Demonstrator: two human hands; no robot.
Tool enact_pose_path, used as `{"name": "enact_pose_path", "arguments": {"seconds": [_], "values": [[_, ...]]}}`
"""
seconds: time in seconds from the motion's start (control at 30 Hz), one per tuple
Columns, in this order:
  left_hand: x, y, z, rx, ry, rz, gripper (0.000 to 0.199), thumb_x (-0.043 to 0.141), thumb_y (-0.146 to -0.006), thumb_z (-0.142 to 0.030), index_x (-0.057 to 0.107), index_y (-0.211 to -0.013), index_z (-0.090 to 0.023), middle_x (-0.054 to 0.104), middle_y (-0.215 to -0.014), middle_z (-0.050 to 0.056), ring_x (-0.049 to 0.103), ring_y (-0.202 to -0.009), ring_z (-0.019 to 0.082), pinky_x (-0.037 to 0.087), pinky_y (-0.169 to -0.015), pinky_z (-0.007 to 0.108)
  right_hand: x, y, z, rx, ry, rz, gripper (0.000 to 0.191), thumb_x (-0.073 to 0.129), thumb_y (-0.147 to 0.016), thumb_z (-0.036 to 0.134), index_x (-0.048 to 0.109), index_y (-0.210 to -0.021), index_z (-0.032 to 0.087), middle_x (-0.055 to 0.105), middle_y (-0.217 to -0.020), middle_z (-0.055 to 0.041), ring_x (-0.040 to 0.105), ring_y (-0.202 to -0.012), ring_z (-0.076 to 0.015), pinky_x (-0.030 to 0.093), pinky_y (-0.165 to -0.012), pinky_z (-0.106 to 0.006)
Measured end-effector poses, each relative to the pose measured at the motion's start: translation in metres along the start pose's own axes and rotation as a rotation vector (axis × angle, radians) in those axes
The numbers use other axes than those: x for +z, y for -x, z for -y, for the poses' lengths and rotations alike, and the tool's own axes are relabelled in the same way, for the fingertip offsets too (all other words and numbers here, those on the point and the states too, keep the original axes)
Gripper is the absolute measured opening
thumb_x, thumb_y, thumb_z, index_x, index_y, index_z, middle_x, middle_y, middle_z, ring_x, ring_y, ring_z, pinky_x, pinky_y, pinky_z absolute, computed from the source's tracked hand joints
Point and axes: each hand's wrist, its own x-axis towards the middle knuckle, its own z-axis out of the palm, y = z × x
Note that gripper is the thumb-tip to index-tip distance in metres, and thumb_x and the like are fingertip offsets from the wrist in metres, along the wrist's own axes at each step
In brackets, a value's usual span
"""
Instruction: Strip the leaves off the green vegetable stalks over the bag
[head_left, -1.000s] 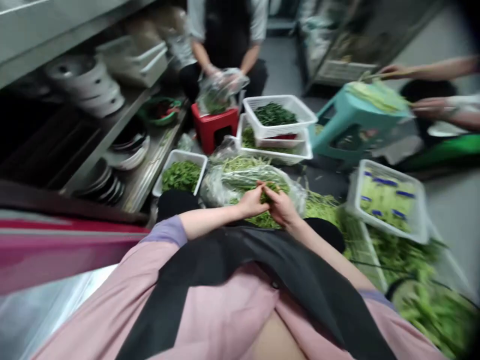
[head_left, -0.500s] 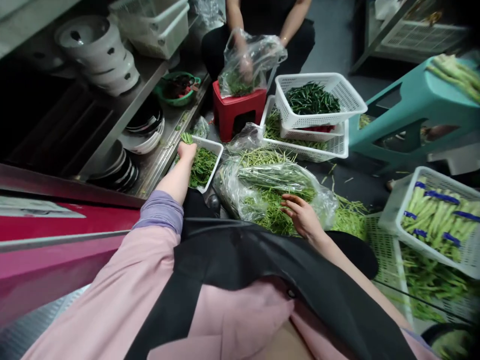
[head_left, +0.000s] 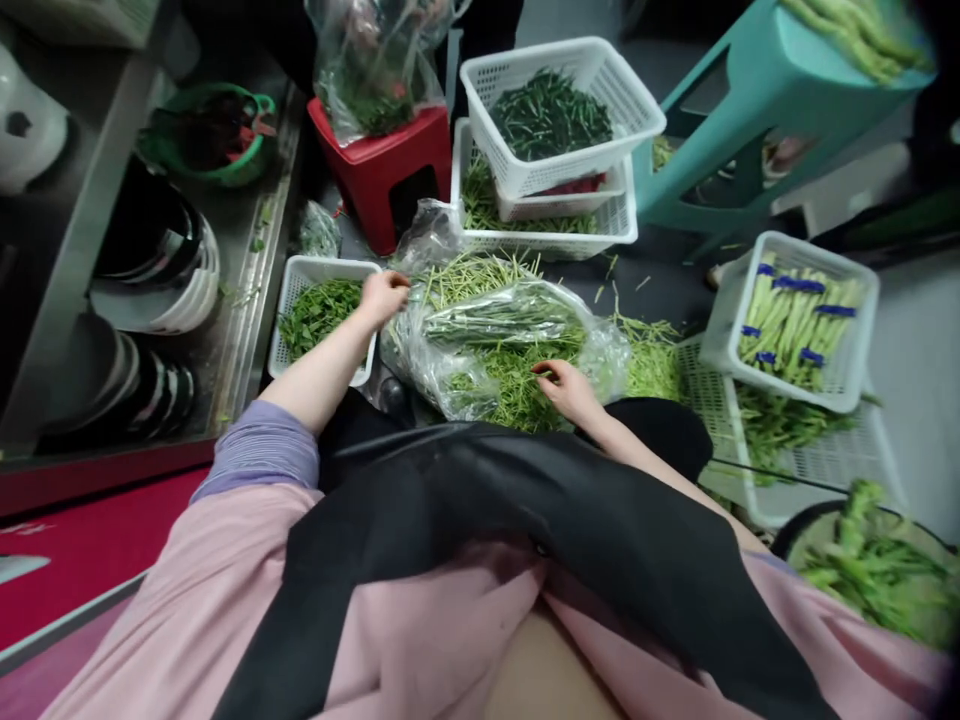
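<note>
My left hand [head_left: 385, 298] is above the right rim of a small white basket [head_left: 371, 345] of leafy green stems [head_left: 321, 318]. Its fingers point right, loosely bent, and nothing shows in them. My right hand [head_left: 571, 393] hovers at the near right edge of a heap of thin green stems [head_left: 517, 385], fingers stretched and slightly curved, empty. The heap lies in an opened clear plastic bag [head_left: 420, 365] in front of my knees. More long stems [head_left: 510, 312] lie under a fold of the plastic.
Beyond the bag, stacked white baskets hold dark green chillies [head_left: 551, 115]. A red stool [head_left: 386, 175] carries a plastic bag of greens [head_left: 379, 85], with another person's hands at it. Right are a teal stool [head_left: 817, 90] and a basket of banded stalks [head_left: 799, 320]. A metal shelf with bowls [head_left: 161, 270] stands left.
My left hand has released the green stems at the basket and moved right, toward the bag. My right hand stays by the heap. The view has shifted down and turned.
</note>
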Motion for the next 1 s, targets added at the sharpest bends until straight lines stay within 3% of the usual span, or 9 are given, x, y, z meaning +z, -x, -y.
{"name": "enact_pose_path", "arguments": {"seconds": [0.07, 0.13, 0.23, 0.37, 0.5, 0.67, 0.77, 0.83, 1.0], "values": [[0.044, 0.038, -0.031, 0.260, -0.062, 0.411, 0.030, 0.057, -0.078, -0.014, 0.071, -0.104, -0.012, 0.073, -0.083, 0.006, 0.068, -0.082, 0.019, 0.053, -0.086, 0.033, 0.005, 0.002, 0.001, -0.147, 0.272, 0.073, 0.031, 0.050, -0.084, 0.020, 0.068, -0.109, 0.016, 0.065, -0.115, -0.0137, 0.060, -0.100, -0.0240, 0.047, -0.095, -0.041], [0.084, 0.072, -0.053, 0.445, -0.181, 0.600, 0.035, 0.060, -0.076, -0.016, 0.070, -0.110, -0.016, 0.074, -0.091, 0.006, 0.068, -0.089, 0.020, 0.051, -0.091, 0.032, 0.009, 0.005, 0.005, -0.253, 0.450, 0.134, 0.039, 0.047, -0.088, 0.019, 0.063, -0.122, 0.014, 0.060, -0.128, -0.0155, 0.054, -0.114, -0.0268, 0.044, -0.100, -0.041], [0.118, 0.099, -0.065, 0.500, -0.450, 0.661, 0.035, 0.059, -0.079, -0.022, 0.068, -0.113, -0.019, 0.072, -0.105, 0.009, 0.066, -0.101, 0.021, 0.048, -0.095, 0.031, 0.012, 0.007, 0.008, -0.328, 0.616, 0.201, 0.050, 0.047, -0.090, 0.019, 0.050, -0.139, 0.014, 0.050, -0.142, -0.0151, 0.047, -0.123, -0.0292, 0.043, -0.099, -0.042], [0.117, 0.100, -0.051, 0.443, -0.679, 0.704, 0.027, 0.053, -0.083, -0.022, 0.070, -0.104, -0.021, 0.071, -0.105, 0.011, 0.067, -0.097, 0.024, 0.051, -0.087, 0.034, 0.010, 0.001, 0.002, -0.248, 0.771, 0.290, 0.045, 0.045, -0.092, 0.022, 0.053, -0.135, 0.016, 0.057, -0.134, -0.0152, 0.049, -0.119, -0.0307, 0.044, -0.091, -0.043], [0.107, 0.093, -0.044, 0.381, -0.749, 0.651, 0.035, 0.055, -0.084, -0.025, 0.065, -0.117, -0.021, 0.069, -0.111, 0.015, 0.066, -0.100, 0.029, 0.051, -0.084, 0.037, 0.009, -0.005, -0.003, -0.228, 0.812, 0.337, 0.034, 0.045, -0.093, 0.023, 0.062, -0.121, 0.016, 0.062, -0.124, -0.0160, 0.051, -0.115, -0.0307, 0.043, -0.088, -0.041], [0.116, 0.089, -0.061, 0.343, -0.815, 0.465, 0.056, 0.043, -0.089, -0.018, 0.038, -0.145, -0.020, 0.057, -0.126, 0.022, 0.062, -0.107, 0.030, 0.050, -0.086, 0.040, 0.011, -0.001, 0.000, -0.264, 0.790, 0.332, 0.032, 0.045, -0.092, 0.021, 0.062, -0.118, 0.014, 0.062, -0.123, -0.0176, 0.052, -0.114, -0.0310, 0.042, -0.088, -0.041], [0.116, 0.087, -0.066, 0.399, -0.874, 0.311, 0.055, 0.038, -0.090, -0.014, 0.038, -0.144, -0.022, 0.044, -0.139, 0.024, 0.059, -0.110, 0.031, 0.050, -0.083, 0.040, 0.009, 0.002, 0.000, -0.242, 0.792, 0.336, 0.033, 0.046, -0.092, 0.023, 0.062, -0.119, 0.014, 0.063, -0.124, -0.0170, 0.052, -0.114, -0.0306, 0.040, -0.089, -0.041], [0.112, 0.086, -0.064, 0.418, -0.880, 0.247, 0.054, 0.033, -0.091, -0.010, 0.039, -0.143, -0.021, 0.043, -0.138, 0.024, 0.058, -0.111, 0.031, 0.050, -0.082, 0.040, 0.007, 0.001, 0.001, -0.217, 0.798, 0.346, 0.031, 0.047, -0.092, 0.025, 0.063, -0.116, 0.014, 0.065, -0.121, -0.0162, 0.054, -0.112, -0.0298, 0.039, -0.089, -0.040], [0.097, 0.076, -0.061, 0.351, -0.812, 0.254, 0.051, 0.029, -0.090, -0.004, 0.044, -0.137, -0.018, 0.054, -0.123, 0.020, 0.063, -0.102, 0.028, 0.051, -0.082, 0.040, 0.001, -0.015, 0.012, -0.238, 0.759, 0.236, 0.033, 0.038, -0.095, 0.021, 0.064, -0.113, 0.012, 0.069, -0.109, -0.0162, 0.056, -0.104, -0.0275, 0.037, -0.085, -0.037]]}}
